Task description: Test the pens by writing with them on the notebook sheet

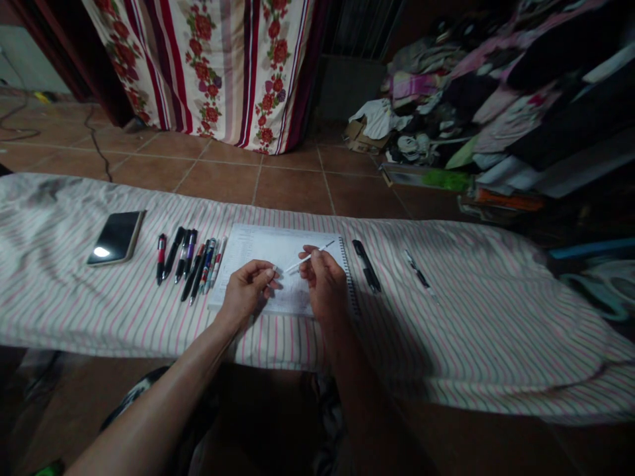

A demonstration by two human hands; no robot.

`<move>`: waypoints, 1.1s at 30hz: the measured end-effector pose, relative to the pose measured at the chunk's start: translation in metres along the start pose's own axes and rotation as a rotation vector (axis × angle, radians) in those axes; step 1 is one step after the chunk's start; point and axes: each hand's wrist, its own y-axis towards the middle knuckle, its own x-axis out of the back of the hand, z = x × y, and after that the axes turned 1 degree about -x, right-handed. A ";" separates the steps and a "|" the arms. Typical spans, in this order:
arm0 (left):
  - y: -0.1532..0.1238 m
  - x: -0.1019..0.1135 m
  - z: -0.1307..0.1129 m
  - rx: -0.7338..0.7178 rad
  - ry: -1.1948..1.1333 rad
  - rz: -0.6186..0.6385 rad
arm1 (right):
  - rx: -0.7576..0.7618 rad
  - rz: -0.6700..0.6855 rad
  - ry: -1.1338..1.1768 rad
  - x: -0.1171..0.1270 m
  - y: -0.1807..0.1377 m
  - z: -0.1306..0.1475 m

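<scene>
My left hand (pixel 248 285) and my right hand (pixel 323 281) hover over a spiral notebook (pixel 278 248) lying on a striped cloth (pixel 446 330). Together they hold a thin white pen (pixel 307 258) that slants up to the right. The left fingers pinch its lower end, and the right fingers are curled round its middle. A row of several pens (pixel 191 261) lies just left of the notebook. To the notebook's right lie a black pen (pixel 366 265) and, further right, another pen (pixel 417 272).
A phone (pixel 116 237) rests on the cloth at the far left. Beyond the cloth is a tiled floor (pixel 292 185), a floral curtain (pixel 223 66) and a heap of clothes and clutter (pixel 471 112) at the right.
</scene>
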 end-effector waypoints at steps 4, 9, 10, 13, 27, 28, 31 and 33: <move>0.000 0.000 0.003 0.025 0.023 0.015 | 0.068 0.007 0.013 0.001 0.001 0.000; -0.001 -0.001 0.006 0.033 0.045 0.028 | 0.124 0.038 -0.060 0.004 -0.001 0.001; -0.001 -0.001 0.007 0.041 0.046 0.031 | 0.129 0.047 -0.081 0.004 -0.002 0.001; -0.002 -0.003 0.006 0.055 0.053 0.034 | 0.134 0.065 -0.131 0.003 -0.004 0.002; -0.003 -0.003 0.006 0.071 0.034 0.021 | 0.156 0.090 -0.219 0.001 -0.004 0.001; -0.003 -0.003 0.006 0.067 0.036 0.021 | 0.158 0.088 -0.218 0.001 -0.004 0.000; -0.003 -0.003 0.006 0.073 0.033 0.012 | 0.165 0.092 -0.223 0.002 -0.003 -0.001; -0.002 -0.003 0.006 0.082 0.038 0.010 | 0.170 0.101 -0.227 0.002 -0.003 -0.001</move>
